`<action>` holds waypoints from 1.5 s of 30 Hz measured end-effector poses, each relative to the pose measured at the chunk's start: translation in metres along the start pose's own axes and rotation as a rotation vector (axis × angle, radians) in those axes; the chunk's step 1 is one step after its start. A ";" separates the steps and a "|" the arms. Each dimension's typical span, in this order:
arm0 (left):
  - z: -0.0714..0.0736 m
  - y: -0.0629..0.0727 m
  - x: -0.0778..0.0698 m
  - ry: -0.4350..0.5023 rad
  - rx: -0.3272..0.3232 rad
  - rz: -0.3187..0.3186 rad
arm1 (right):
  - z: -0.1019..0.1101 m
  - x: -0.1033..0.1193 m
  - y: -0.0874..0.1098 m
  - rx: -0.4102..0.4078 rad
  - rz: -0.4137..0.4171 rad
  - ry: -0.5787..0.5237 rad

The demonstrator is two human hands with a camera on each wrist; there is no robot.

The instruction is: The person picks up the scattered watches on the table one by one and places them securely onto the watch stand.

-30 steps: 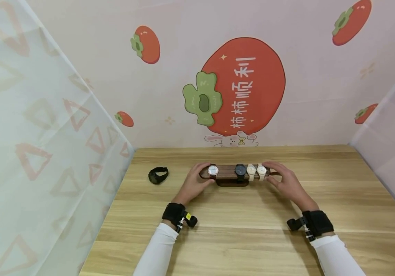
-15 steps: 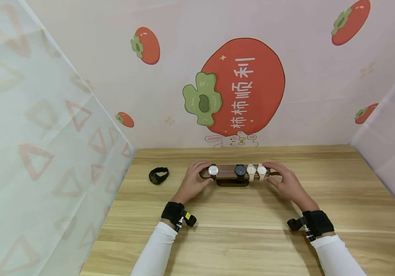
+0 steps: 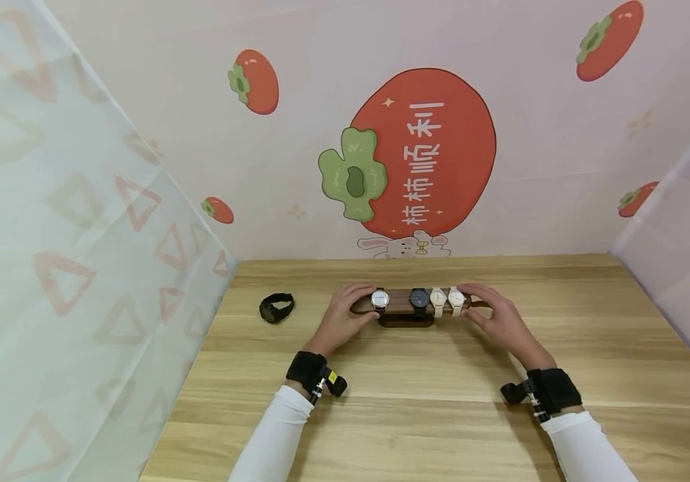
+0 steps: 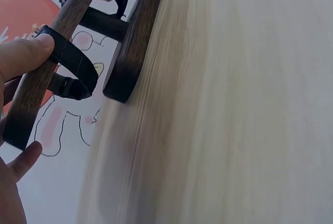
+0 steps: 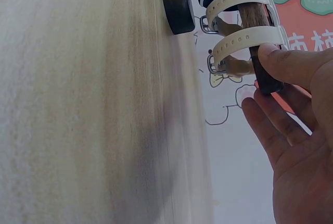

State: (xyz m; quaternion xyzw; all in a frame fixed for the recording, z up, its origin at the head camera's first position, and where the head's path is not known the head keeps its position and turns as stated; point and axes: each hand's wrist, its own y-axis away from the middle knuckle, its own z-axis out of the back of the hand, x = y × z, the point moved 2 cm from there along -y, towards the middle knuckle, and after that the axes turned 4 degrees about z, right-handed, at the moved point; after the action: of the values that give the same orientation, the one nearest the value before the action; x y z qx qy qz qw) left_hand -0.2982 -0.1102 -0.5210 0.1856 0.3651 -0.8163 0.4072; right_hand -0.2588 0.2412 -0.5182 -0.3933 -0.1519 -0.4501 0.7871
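A dark wooden watch stand stands near the back of the table, its raised bar carrying several watches. My left hand pinches the silver-faced watch near the bar's left end; in the left wrist view the thumb presses its dark strap. A black watch sits right of the middle, followed by two cream watches side by side. My right hand grips the bar's right end. In the right wrist view, its thumb lies against the bar beside the outer cream strap.
Another black watch lies on the wooden table to the left of the stand. A wall printed with persimmons rises behind the table, and pale panels close in both sides.
My left hand has slid the silver-faced watch a little to the right along the bar. The right hand and the other watches have stayed in place.
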 end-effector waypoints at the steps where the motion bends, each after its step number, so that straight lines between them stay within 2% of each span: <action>1: -0.001 -0.001 -0.001 -0.001 0.003 0.003 | 0.000 0.000 0.000 0.001 0.000 -0.001; 14: -0.009 -0.005 -0.011 -0.131 0.024 0.026 | 0.000 0.001 0.000 0.002 -0.017 -0.005; 21: -0.014 -0.007 -0.013 -0.196 -0.003 -0.012 | 0.000 0.001 0.000 0.009 -0.029 -0.010; 32: -0.015 -0.008 -0.020 -0.219 -0.018 0.005 | 0.001 0.002 0.000 0.005 -0.023 -0.006; 45: -0.019 -0.008 -0.022 -0.233 -0.027 -0.012 | 0.001 0.005 0.000 0.007 -0.015 -0.005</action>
State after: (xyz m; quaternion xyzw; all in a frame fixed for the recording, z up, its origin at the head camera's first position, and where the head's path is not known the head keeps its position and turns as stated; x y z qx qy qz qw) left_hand -0.2916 -0.0811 -0.5167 0.0816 0.3274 -0.8299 0.4444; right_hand -0.2564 0.2389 -0.5148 -0.3904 -0.1584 -0.4544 0.7849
